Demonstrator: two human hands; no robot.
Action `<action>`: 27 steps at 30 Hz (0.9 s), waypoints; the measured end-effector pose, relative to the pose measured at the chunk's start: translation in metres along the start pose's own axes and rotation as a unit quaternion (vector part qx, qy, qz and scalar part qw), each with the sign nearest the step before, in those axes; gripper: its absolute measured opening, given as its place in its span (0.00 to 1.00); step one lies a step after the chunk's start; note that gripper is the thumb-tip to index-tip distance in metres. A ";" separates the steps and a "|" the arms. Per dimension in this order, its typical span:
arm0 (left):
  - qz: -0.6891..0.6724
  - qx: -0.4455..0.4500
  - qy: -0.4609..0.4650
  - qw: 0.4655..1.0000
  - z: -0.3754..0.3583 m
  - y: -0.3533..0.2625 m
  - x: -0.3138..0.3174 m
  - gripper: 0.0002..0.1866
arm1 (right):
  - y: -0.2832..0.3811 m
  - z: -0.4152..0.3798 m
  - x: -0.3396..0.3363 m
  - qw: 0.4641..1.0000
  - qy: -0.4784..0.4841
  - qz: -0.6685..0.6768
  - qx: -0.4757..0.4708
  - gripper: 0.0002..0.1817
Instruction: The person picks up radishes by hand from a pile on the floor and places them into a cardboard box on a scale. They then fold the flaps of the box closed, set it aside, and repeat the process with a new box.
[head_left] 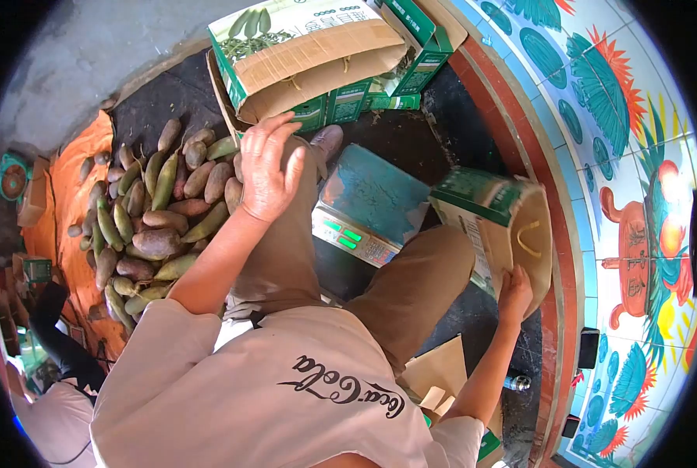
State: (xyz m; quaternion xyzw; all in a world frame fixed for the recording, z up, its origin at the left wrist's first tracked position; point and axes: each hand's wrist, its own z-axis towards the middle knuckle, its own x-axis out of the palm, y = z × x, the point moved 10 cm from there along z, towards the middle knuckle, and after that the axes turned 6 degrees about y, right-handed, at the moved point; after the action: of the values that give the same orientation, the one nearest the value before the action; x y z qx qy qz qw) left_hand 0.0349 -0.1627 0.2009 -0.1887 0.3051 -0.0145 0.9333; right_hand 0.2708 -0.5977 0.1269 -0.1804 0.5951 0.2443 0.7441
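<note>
My left hand (266, 170) is raised over my left knee with its fingers stretched out and nothing in it. It is nearest to a large open green-and-white carton (309, 47) and the pile of radishes (161, 222). On my right side, my right hand (515, 293) grips the edge of a green-and-brown cardboard carton (481, 222) with a yellow cord handle; it is tilted and slightly blurred. Between my legs stands a digital scale (375, 195) with a blue-green plate and lit green displays.
An orange sheet (87, 203) lies left of the radishes. More green cartons (418, 58) stand at the back. A low reddish ledge (520, 132) and painted tile wall (621, 156) curve along the right. Another person (56, 405) is at lower left. Cardboard (438, 370) lies beside my right arm.
</note>
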 end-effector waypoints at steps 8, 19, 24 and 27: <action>-0.006 -0.007 0.026 1.000 -0.006 0.010 0.001 0.17 | 0.130 0.086 0.028 0.980 0.062 -0.023 -0.187 0.04; -0.005 -0.030 0.020 0.999 -0.007 0.029 -0.006 0.19 | 0.252 0.081 0.097 0.947 0.081 -0.058 -0.306 0.01; -0.025 -0.041 0.012 0.999 -0.006 0.034 -0.009 0.20 | 0.258 0.078 0.104 0.943 0.105 -0.060 -0.309 0.01; -0.039 -0.048 0.004 0.998 -0.007 0.036 -0.006 0.20 | 0.261 0.079 0.107 0.939 0.128 -0.098 -0.303 0.01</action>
State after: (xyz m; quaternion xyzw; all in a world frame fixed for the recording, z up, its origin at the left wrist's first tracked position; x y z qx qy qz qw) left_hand 0.0228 -0.1312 0.1864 -0.2454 0.3018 -0.0374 0.9205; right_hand 0.2015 -0.3251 0.0460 -0.4846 0.5620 0.3137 0.5923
